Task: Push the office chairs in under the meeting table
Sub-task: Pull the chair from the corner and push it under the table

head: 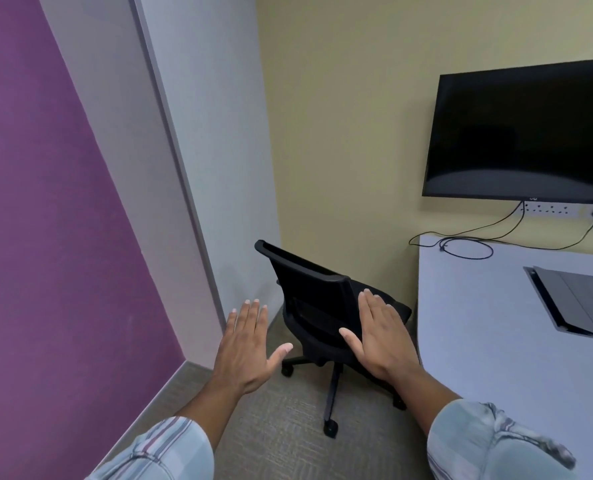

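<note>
A black office chair (310, 289) on castors stands on the carpet, turned at an angle, its seat close to the left edge of the pale meeting table (478, 323). Its backrest faces me. Both of my hands are held out flat in the air, palms down and fingers spread, holding nothing. My left hand (245, 344) hovers left of the backrest. My right hand (380, 336) hovers in front of the backrest's right side; whether it touches the chair I cannot tell.
A purple and white wall (46, 220) runs close along the left, leaving a narrow strip of carpet. A dark screen (523, 133) hangs on the yellow wall above the table. Cables (468, 247) and a grey floor-box lid (575, 303) lie on the tabletop.
</note>
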A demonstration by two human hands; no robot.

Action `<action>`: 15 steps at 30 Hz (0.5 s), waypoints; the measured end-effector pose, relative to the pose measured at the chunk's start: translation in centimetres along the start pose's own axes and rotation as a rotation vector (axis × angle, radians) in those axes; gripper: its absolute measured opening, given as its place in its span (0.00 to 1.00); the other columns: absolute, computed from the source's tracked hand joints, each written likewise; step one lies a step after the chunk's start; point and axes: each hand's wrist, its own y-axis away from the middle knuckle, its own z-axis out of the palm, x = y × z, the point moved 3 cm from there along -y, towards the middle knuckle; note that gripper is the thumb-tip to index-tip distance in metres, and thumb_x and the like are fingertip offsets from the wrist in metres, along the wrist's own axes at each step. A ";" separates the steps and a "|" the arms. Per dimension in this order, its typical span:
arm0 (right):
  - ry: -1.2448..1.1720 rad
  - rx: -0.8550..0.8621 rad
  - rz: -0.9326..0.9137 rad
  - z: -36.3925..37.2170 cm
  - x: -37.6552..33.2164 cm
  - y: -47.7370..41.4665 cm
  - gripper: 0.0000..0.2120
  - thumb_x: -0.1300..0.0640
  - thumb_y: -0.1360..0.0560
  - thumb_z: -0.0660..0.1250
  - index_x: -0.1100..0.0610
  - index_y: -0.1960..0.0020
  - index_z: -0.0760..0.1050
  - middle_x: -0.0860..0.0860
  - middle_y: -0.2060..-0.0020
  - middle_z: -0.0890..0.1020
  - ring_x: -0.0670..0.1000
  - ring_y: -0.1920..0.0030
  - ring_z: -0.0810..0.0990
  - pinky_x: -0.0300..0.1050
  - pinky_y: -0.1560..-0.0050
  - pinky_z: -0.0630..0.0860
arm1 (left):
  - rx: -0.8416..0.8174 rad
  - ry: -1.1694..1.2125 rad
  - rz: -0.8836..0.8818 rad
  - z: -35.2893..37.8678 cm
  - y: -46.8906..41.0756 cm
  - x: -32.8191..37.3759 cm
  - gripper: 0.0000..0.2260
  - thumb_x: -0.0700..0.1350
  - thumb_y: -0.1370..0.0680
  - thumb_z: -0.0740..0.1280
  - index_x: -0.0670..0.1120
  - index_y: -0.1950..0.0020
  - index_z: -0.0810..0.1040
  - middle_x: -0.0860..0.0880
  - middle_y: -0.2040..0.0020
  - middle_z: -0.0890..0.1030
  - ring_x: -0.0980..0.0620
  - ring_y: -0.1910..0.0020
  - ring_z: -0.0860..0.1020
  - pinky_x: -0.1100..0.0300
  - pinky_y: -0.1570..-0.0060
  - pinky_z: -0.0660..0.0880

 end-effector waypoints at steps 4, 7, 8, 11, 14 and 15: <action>-0.008 -0.003 0.042 1.5 -1.1 -6.5 0.46 0.28 0.17 0.39 0.61 0.12 0.48 0.59 0.13 0.56 0.59 0.13 0.55 0.58 0.13 0.54 | 0.000 -0.002 0.032 0.9 -6.1 -4.2 0.47 0.76 0.17 0.42 0.41 0.12 0.57 0.38 0.12 0.57 0.40 0.11 0.54 0.39 0.13 0.48; 0.015 0.007 0.056 2.2 -2.0 -11.9 0.45 0.29 0.16 0.40 0.61 0.12 0.48 0.60 0.13 0.56 0.60 0.13 0.56 0.58 0.13 0.54 | -0.001 -0.001 0.053 1.8 -11.2 -7.6 0.48 0.77 0.17 0.43 0.40 0.12 0.58 0.37 0.12 0.59 0.38 0.12 0.55 0.37 0.13 0.51; 0.011 0.010 0.066 2.4 -2.4 -13.7 0.45 0.28 0.16 0.41 0.61 0.12 0.48 0.60 0.13 0.56 0.60 0.13 0.56 0.58 0.13 0.55 | 0.000 0.004 0.057 2.1 -13.0 -8.8 0.48 0.77 0.17 0.43 0.39 0.12 0.59 0.37 0.13 0.60 0.38 0.12 0.57 0.36 0.14 0.52; -0.014 0.037 0.121 3.4 -3.3 -18.1 0.45 0.28 0.16 0.42 0.61 0.12 0.47 0.60 0.13 0.56 0.61 0.13 0.56 0.59 0.13 0.56 | -0.013 0.002 0.066 3.0 -17.7 -11.5 0.50 0.77 0.18 0.40 0.39 0.13 0.59 0.36 0.13 0.60 0.37 0.12 0.56 0.36 0.13 0.51; 0.002 0.015 0.121 4.8 -3.6 -20.8 0.46 0.28 0.15 0.43 0.61 0.12 0.47 0.61 0.13 0.56 0.60 0.13 0.56 0.59 0.13 0.55 | -0.051 0.032 0.073 4.1 -21.3 -12.8 0.51 0.78 0.19 0.38 0.39 0.12 0.58 0.36 0.12 0.59 0.37 0.12 0.55 0.37 0.13 0.50; 0.014 0.014 0.114 5.3 -3.5 -21.9 0.46 0.28 0.15 0.44 0.62 0.12 0.47 0.61 0.13 0.55 0.60 0.13 0.55 0.59 0.13 0.55 | -0.046 0.030 0.091 4.5 -22.8 -13.2 0.51 0.78 0.19 0.38 0.39 0.12 0.57 0.37 0.12 0.58 0.38 0.12 0.54 0.37 0.13 0.49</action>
